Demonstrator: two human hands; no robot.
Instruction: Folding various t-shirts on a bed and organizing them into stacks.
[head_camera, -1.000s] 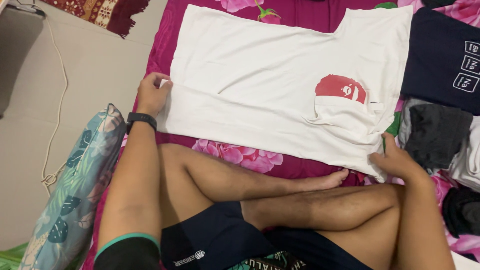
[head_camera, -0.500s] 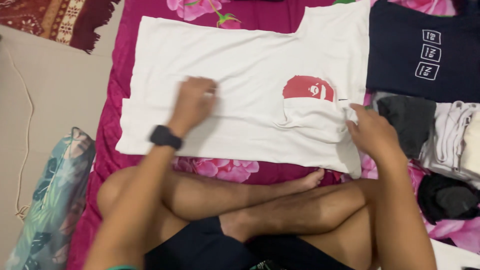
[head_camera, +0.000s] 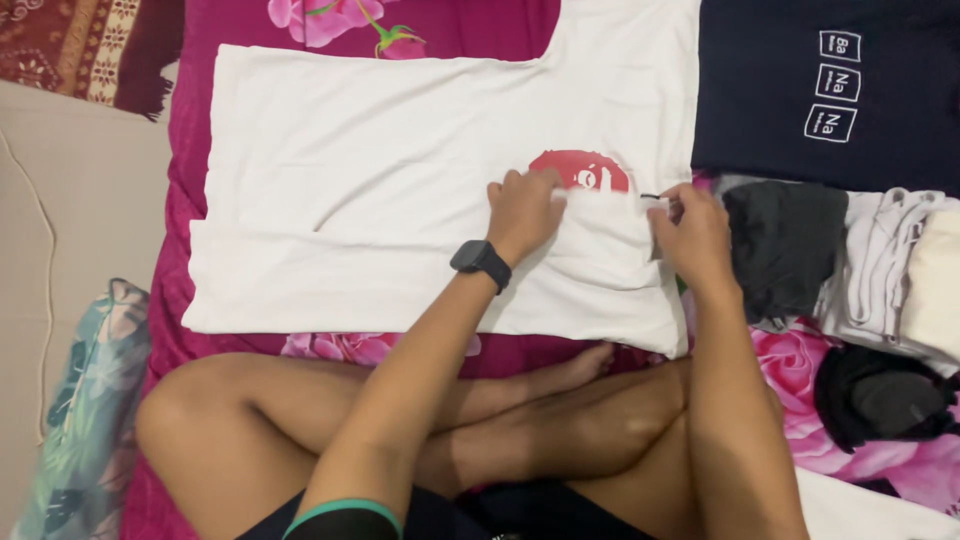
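A white t-shirt (head_camera: 380, 180) lies flat on a magenta floral bedsheet (head_camera: 190, 110), with a red print (head_camera: 580, 168) above its chest pocket. My left hand (head_camera: 522, 208), with a black watch on the wrist, has its fingers curled on the fabric at the pocket's top left, just below the print. My right hand (head_camera: 690, 232) pinches the fabric at the pocket's right edge, beside a small black tag. The two hands are about a pocket's width apart. My crossed bare legs (head_camera: 520, 420) sit just in front of the shirt's near edge.
A navy t-shirt (head_camera: 780, 90) lies at the upper right. To its front are a dark grey folded garment (head_camera: 785, 240), pale folded clothes (head_camera: 905, 270) and a black garment (head_camera: 880, 400). A leaf-patterned pillow (head_camera: 80, 430) and a red rug (head_camera: 70, 40) are at the left.
My left hand has travelled from the shirt's left hem across to the pocket. My right hand has risen from the lower right corner to the pocket's right edge.
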